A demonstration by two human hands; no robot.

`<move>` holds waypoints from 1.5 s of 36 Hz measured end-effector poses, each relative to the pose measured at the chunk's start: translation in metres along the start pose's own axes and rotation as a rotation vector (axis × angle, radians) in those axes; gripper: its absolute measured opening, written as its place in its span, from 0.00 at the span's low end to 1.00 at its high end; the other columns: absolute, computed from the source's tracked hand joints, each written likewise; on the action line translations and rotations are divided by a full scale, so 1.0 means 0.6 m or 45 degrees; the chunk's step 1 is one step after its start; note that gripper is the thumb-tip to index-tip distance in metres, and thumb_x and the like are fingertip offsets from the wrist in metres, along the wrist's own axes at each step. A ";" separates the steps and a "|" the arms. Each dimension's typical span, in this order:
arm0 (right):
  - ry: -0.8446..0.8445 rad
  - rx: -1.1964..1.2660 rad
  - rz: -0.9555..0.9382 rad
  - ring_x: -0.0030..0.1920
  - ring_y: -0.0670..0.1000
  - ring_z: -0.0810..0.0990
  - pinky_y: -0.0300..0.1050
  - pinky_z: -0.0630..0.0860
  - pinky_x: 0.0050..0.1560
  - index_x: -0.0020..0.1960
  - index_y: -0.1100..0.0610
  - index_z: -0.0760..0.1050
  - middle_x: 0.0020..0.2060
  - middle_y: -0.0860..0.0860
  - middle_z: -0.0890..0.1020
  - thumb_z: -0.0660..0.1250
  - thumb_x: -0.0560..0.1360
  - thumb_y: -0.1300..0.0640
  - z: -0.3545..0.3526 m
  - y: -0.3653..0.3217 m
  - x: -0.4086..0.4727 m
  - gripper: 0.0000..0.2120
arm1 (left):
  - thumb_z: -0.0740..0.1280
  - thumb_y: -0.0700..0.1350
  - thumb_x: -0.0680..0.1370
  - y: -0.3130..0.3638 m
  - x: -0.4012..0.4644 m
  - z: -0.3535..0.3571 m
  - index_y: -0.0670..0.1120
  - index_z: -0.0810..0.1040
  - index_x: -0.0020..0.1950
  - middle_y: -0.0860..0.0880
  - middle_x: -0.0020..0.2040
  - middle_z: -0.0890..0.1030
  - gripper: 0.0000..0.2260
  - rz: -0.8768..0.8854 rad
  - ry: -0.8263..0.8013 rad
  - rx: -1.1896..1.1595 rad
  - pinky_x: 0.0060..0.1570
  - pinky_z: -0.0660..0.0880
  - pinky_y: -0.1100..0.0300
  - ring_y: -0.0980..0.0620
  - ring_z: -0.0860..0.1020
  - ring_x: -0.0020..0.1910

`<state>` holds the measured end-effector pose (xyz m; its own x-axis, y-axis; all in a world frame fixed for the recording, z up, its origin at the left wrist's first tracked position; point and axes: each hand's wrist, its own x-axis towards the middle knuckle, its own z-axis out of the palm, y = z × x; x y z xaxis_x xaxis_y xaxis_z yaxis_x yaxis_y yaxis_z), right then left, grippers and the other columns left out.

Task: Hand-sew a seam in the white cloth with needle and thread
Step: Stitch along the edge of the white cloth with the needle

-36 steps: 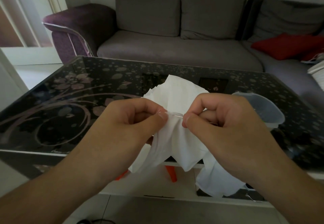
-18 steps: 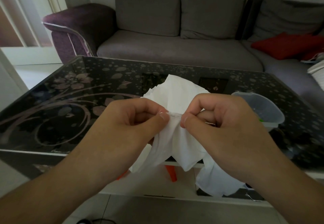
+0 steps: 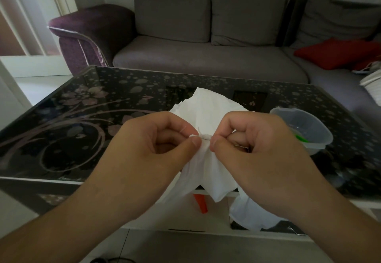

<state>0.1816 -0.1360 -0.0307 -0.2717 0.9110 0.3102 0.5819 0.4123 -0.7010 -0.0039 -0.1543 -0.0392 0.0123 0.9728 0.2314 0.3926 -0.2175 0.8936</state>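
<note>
Head view looks down on two hands raised over the near edge of a dark glass counter (image 3: 61,131) printed with pale flowers. Between them is one white cloth (image 3: 208,166), bunched, its upper part standing above the knuckles and its lower folds hanging past the counter edge toward the floor; how much of it lies behind the hands cannot be seen. The left hand (image 3: 152,151) has its fingers curled, thumb and forefinger pinching a fold of the cloth at its top edge. The right hand (image 3: 253,149) is curled the same way, thumb and forefinger pinched tight just beside the left thumb. A short, thin, pale sliver (image 3: 204,137) bridges the small gap between the two pinches; it may be the needle, but it is too small and blurred to tell needle from thread or from a cloth edge, and a thin dark line under the right fingers is equally unclear. No thread can be traced with any certainty. To the right, well apart from the cloth, stands one clear plastic tub (image 3: 303,129) on the counter, partly covered by the right hand; something green (image 3: 301,138) shows inside it, mostly hidden. Below the counter edge one orange thing (image 3: 201,203) pokes out from behind the cloth, its shape cut off. Beyond the counter is a grey sofa (image 3: 206,63) with three grey back cushions in view and one red cushion (image 3: 334,53) at the right.
</note>
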 end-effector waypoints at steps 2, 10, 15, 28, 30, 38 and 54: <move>0.008 -0.023 -0.008 0.31 0.48 0.80 0.28 0.75 0.40 0.39 0.50 0.77 0.24 0.47 0.78 0.68 0.79 0.54 0.003 0.001 -0.001 0.10 | 0.72 0.52 0.73 0.000 -0.001 0.001 0.54 0.84 0.46 0.59 0.39 0.86 0.05 0.005 0.010 0.022 0.44 0.81 0.69 0.60 0.85 0.41; 0.039 -0.023 -0.030 0.32 0.46 0.80 0.38 0.76 0.33 0.40 0.49 0.76 0.26 0.46 0.77 0.68 0.80 0.52 0.018 -0.004 -0.005 0.10 | 0.72 0.50 0.74 -0.002 -0.002 0.003 0.53 0.84 0.46 0.59 0.39 0.86 0.04 0.032 0.042 0.053 0.44 0.80 0.71 0.61 0.85 0.40; 0.070 0.047 -0.035 0.30 0.42 0.77 0.30 0.71 0.29 0.40 0.49 0.75 0.25 0.42 0.75 0.66 0.80 0.52 0.027 -0.008 -0.009 0.10 | 0.73 0.48 0.74 0.001 -0.004 0.004 0.51 0.85 0.46 0.56 0.38 0.87 0.03 0.050 0.014 -0.016 0.44 0.81 0.68 0.57 0.86 0.38; 0.134 0.159 0.082 0.33 0.39 0.79 0.27 0.71 0.32 0.45 0.47 0.75 0.27 0.41 0.78 0.65 0.81 0.48 0.037 -0.021 -0.016 0.07 | 0.71 0.47 0.77 0.001 -0.005 0.008 0.55 0.87 0.49 0.60 0.39 0.86 0.05 0.085 0.007 -0.035 0.40 0.79 0.71 0.61 0.85 0.39; 0.073 0.238 0.105 0.29 0.40 0.78 0.28 0.71 0.30 0.46 0.47 0.74 0.25 0.41 0.77 0.65 0.81 0.49 0.034 -0.024 -0.015 0.06 | 0.71 0.46 0.77 -0.001 -0.004 0.004 0.55 0.87 0.50 0.59 0.40 0.87 0.06 0.084 0.006 -0.054 0.41 0.79 0.71 0.60 0.85 0.40; -0.059 0.225 0.102 0.29 0.47 0.77 0.40 0.78 0.35 0.41 0.49 0.77 0.28 0.49 0.79 0.68 0.79 0.58 0.013 -0.007 -0.012 0.09 | 0.69 0.49 0.78 -0.010 0.003 0.001 0.55 0.86 0.50 0.60 0.42 0.87 0.07 0.063 0.057 -0.034 0.43 0.79 0.72 0.60 0.85 0.43; -0.031 0.269 0.149 0.29 0.46 0.80 0.41 0.79 0.37 0.42 0.49 0.78 0.28 0.48 0.82 0.69 0.80 0.55 0.017 -0.016 -0.010 0.08 | 0.67 0.54 0.77 -0.017 0.002 -0.001 0.60 0.85 0.52 0.61 0.45 0.86 0.08 0.155 -0.004 0.114 0.50 0.82 0.64 0.61 0.85 0.48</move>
<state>0.1699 -0.1456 -0.0320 -0.2319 0.9509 0.2052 0.4382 0.2904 -0.8507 -0.0087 -0.1508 -0.0479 0.0680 0.9398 0.3348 0.4687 -0.3263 0.8209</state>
